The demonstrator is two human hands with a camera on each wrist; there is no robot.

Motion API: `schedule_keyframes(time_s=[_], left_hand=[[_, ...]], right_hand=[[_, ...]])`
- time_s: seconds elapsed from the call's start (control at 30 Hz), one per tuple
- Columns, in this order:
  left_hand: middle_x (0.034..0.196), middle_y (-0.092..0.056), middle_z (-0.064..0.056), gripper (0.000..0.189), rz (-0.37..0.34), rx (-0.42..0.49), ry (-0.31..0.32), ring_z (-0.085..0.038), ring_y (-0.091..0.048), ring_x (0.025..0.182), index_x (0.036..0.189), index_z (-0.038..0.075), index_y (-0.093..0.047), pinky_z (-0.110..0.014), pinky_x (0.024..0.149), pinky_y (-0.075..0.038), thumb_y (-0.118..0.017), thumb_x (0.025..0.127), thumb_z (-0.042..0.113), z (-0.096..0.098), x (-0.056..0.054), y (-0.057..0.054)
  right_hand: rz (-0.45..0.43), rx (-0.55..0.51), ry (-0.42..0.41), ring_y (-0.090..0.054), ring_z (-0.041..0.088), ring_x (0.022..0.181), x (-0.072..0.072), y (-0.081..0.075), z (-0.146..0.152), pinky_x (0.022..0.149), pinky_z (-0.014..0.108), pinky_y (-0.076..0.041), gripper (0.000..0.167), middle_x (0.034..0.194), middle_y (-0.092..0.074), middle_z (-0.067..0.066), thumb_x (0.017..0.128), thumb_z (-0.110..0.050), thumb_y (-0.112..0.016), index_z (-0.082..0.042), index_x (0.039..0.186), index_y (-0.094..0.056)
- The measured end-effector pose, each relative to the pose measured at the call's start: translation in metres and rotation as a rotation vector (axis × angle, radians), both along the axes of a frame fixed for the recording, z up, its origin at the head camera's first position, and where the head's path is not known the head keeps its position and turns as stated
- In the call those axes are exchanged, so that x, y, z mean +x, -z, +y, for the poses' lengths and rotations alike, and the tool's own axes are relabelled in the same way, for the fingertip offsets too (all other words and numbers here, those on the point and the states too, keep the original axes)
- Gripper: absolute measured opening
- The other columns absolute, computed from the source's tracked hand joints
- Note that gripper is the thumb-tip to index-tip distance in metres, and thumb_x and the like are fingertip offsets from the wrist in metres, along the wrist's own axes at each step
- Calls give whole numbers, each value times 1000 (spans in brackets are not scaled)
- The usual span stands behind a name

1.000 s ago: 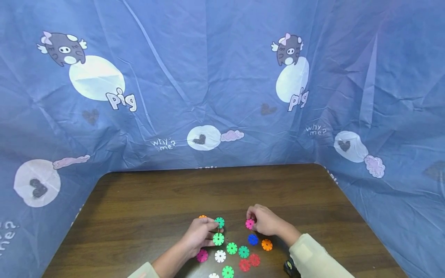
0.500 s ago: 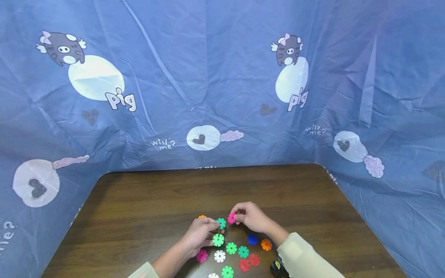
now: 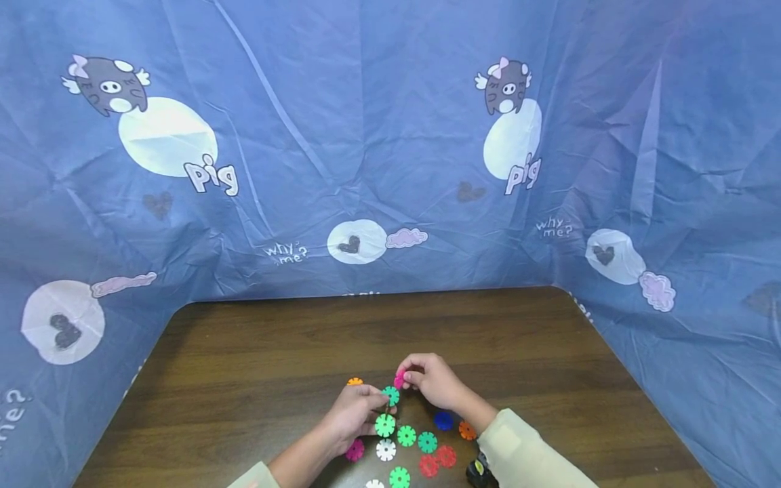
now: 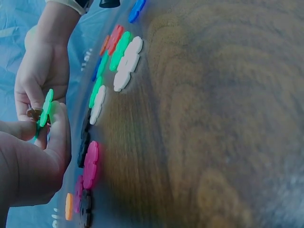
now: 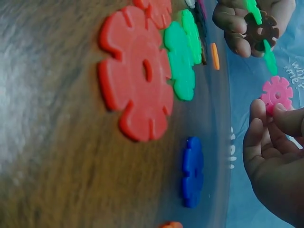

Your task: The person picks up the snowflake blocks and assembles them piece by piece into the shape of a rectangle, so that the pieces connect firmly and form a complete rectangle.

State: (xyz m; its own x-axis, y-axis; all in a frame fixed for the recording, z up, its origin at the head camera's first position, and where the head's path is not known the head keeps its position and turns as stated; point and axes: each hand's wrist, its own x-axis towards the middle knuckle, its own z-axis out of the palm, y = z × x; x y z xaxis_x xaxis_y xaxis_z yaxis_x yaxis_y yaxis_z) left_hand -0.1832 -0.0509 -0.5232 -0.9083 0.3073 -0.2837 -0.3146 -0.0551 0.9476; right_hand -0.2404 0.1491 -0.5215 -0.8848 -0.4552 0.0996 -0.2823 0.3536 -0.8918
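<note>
My left hand [image 3: 354, 415] grips a small assembly of notched plastic snowflake discs. In it a brown disc [image 5: 270, 31] stands between a light green disc [image 3: 385, 425] and a teal disc [image 3: 391, 396], both slotted in edge-on. Thumb and fingers of my right hand [image 3: 434, 383] pinch a pink disc [image 5: 277, 91] by its lower edge. This pink disc is right beside the teal one, just past its outer rim. Both hands are raised over the table, as the left wrist view shows, and the left fingers partly hide the brown disc.
Loose discs lie flat on the wooden table [image 3: 274, 352]: blue [image 3: 443, 421], orange [image 3: 466, 430], red [image 3: 447, 456], white [image 3: 386, 450], magenta [image 3: 355, 450] and several green ones. Dark discs [image 4: 83, 147] lie below the left hand. A blue printed cloth [image 3: 415, 135] surrounds the table.
My right hand has carried the pink disc leftward, up to the teal disc, and the disc has turned more edge-on. The left hand with its assembly has barely shifted.
</note>
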Motion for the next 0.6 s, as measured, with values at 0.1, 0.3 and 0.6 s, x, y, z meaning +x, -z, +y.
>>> schedule_keyframes(time_s=[0.1,0.3,0.6], left_hand=[[90,-73,-14,13,4,-2,3,-13,-66,69,96,-1,-63,-28,63,-60,-62,96,12,1,1,1],[93,-73,-14,16,4,-27,8,-15,-67,73,97,-2,-64,-31,67,-61,-62,98,14,2,2,0],[91,-72,-12,14,2,-17,14,-15,-67,77,97,-2,-63,-33,71,-62,-62,98,11,3,5,-3]], right_hand=[[10,-1,1,-63,15,73,0,1,-1,64,27,-57,18,77,-67,1,95,9,-59,-3,88,-70],[15,-22,-2,-62,11,71,1,2,-4,63,24,-56,17,76,-67,5,95,10,-59,-1,86,-69],[10,-54,-26,-60,12,69,2,7,-5,63,31,-58,17,76,-66,7,94,10,-60,-1,85,-69]])
